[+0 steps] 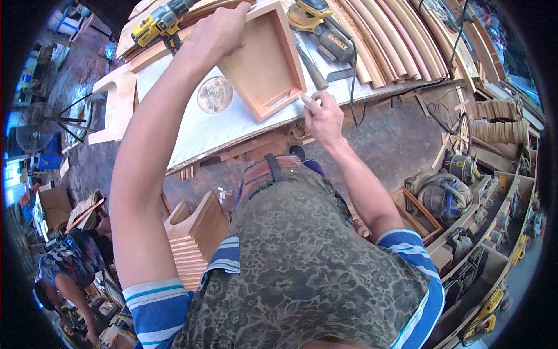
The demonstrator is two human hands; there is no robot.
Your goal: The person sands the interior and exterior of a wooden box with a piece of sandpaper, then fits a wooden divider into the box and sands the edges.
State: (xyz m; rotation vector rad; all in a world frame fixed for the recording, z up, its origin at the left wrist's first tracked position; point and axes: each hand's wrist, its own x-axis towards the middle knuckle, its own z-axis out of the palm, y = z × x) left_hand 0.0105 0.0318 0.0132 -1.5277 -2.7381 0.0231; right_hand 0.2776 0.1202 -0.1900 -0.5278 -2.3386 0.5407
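Observation:
A shallow wooden box, like a small drawer, rests tilted on the white-topped workbench. My left hand is closed over its far left edge. By the near right corner is my right hand, its fingers curled together with thumb and forefinger close to the wood; whatever they pinch is too small to make out. A pale strip shows inside the box's near end. Just right of the box lies a dark-handled tool, its full shape partly hidden. A round wooden patch shows on the bench top to the left.
A yellow cordless drill lies behind my left hand. A corded DeWalt power tool sits beside curved wooden strips. Stacked wooden pieces stand below left. Another person bends at lower left. Tool shelves line the right.

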